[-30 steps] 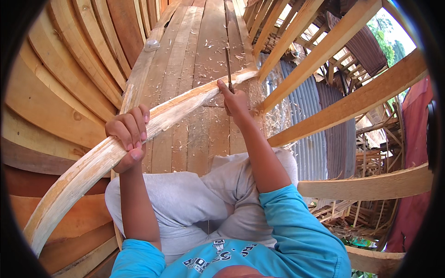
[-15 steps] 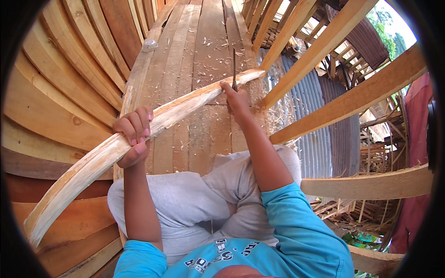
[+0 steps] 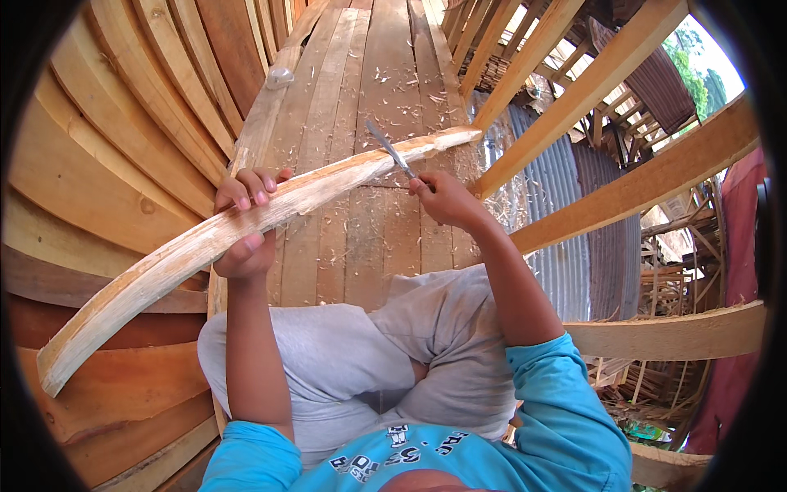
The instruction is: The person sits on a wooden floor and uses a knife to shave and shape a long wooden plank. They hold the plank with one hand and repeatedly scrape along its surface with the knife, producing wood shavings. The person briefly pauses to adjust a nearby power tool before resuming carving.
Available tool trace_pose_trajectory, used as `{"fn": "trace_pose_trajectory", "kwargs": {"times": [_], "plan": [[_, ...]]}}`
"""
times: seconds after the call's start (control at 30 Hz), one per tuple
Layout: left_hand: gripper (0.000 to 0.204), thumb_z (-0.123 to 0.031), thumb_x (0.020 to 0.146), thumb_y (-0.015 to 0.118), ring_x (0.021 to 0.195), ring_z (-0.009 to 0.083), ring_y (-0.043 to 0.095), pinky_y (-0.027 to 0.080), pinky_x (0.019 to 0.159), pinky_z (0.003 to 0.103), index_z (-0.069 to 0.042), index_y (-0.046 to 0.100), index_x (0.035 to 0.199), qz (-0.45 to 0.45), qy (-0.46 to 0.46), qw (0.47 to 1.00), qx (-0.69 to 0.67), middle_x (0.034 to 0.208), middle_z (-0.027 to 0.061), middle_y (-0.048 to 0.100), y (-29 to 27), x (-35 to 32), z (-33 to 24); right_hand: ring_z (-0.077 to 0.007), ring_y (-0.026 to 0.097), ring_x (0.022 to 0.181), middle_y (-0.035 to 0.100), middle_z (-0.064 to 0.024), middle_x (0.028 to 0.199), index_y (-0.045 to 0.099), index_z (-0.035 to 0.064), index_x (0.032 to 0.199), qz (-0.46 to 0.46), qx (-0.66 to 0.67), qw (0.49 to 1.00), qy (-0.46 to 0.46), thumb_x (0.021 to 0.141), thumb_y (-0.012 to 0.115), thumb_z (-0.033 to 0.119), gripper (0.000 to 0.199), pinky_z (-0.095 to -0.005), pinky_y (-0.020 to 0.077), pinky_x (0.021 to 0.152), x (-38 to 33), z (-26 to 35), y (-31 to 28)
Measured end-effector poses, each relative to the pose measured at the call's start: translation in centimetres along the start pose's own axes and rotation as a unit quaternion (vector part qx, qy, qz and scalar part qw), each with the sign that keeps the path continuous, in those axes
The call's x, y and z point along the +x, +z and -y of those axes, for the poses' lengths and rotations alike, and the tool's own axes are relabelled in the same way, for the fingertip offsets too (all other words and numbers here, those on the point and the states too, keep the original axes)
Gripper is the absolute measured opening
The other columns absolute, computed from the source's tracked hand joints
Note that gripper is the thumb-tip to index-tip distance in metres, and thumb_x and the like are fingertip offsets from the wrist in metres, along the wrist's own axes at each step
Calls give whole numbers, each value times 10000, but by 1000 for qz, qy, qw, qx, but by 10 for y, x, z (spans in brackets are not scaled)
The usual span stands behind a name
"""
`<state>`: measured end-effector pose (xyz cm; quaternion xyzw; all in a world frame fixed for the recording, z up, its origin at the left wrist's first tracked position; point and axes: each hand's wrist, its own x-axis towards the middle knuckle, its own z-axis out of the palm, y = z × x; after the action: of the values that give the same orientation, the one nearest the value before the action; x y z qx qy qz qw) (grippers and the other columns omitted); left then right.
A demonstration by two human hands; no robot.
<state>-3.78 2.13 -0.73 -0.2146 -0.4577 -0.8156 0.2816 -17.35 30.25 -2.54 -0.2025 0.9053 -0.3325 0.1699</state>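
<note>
A long, curved piece of pale wood (image 3: 316, 190), rough on its face with a browner upper edge, runs from the lower left up to the right across the floor boards. My left hand (image 3: 246, 220) grips it left of its middle, fingers over the top edge and thumb underneath. In my right hand (image 3: 445, 197) is a machete (image 3: 391, 149), held by its handle, which my fingers mostly hide. Its dark blade slants up and left across the wood near the far right end. Whether the edge touches the wood I cannot tell.
I sit cross-legged on a plank floor (image 3: 361, 238) strewn with shavings. Curved planks (image 3: 106, 184) wall the left side. Wooden ribs (image 3: 586, 78) rise at the right, with corrugated metal sheets (image 3: 557, 217) beyond. A small clear container (image 3: 279, 78) stands at the far left.
The machete has swung from nearly upright to a leftward slant, and my right hand has shifted right and down. The wood's lower left end has risen; my left hand still holds it.
</note>
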Motion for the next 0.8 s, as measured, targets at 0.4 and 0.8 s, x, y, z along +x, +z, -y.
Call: {"fn": "trace_pose_trajectory", "kwargs": {"times": [0.4, 0.8], "plan": [[229, -145, 767, 625, 910, 176, 483, 379, 1009, 449, -162, 438, 898, -192, 52, 980, -4, 799, 10, 449, 20, -9, 20, -404, 661, 836, 680, -260, 877, 701, -23, 903, -146, -6, 984, 100, 1016, 350, 372, 540, -497, 483, 805, 16, 0, 19], [256, -54, 711, 586, 770, 159, 438, 350, 930, 406, -164, 384, 823, -92, 48, 995, -7, 707, -2, 402, 4, -12, 14, -489, 619, 989, 657, -315, 1000, 699, -42, 912, -216, -45, 968, 117, 950, 338, 368, 547, -524, 468, 913, 18, 25, 26]]}}
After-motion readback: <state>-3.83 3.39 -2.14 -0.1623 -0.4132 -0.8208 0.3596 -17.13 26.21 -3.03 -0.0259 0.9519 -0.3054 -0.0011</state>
